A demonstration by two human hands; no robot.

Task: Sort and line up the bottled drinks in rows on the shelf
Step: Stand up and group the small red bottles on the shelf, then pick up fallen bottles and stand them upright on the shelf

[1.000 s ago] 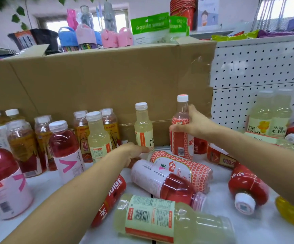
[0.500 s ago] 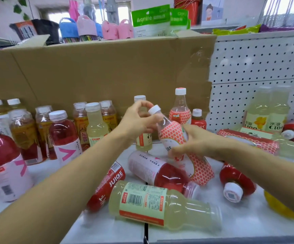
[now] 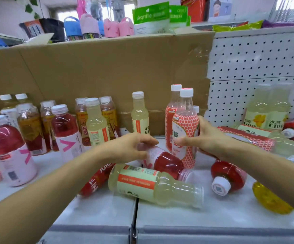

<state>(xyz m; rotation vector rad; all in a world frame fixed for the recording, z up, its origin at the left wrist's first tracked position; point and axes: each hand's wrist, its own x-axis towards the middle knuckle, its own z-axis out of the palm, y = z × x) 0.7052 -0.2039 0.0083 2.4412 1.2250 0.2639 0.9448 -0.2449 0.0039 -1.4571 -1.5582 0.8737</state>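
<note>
From my remote seat I look down on a white shelf (image 3: 169,219) with a dark seam running through its middle and a grey front lip along the bottom of the frame. A brown cardboard sheet (image 3: 107,71) stands as its back wall across the left and centre, and white pegboard (image 3: 257,67) takes over at the right. Above the cardboard, along the top of the frame, sit green packets (image 3: 150,18) and pink and blue holders (image 3: 90,27), with bright windows behind. The right hand (image 3: 211,138) has its grip clamped on an upright honeycomb-label bottle (image 3: 185,131) at centre, standing just in front of a matching bottle (image 3: 170,117). The left hand (image 3: 130,147) has its grip curled round the label end of a lying red bottle (image 3: 162,159) at centre. A pale yellow bottle (image 3: 153,187) lies on its side in front of it. Upright bottles (image 3: 63,124) stand in rows at the left of the frame, and more bottles lie scattered at the right.
</note>
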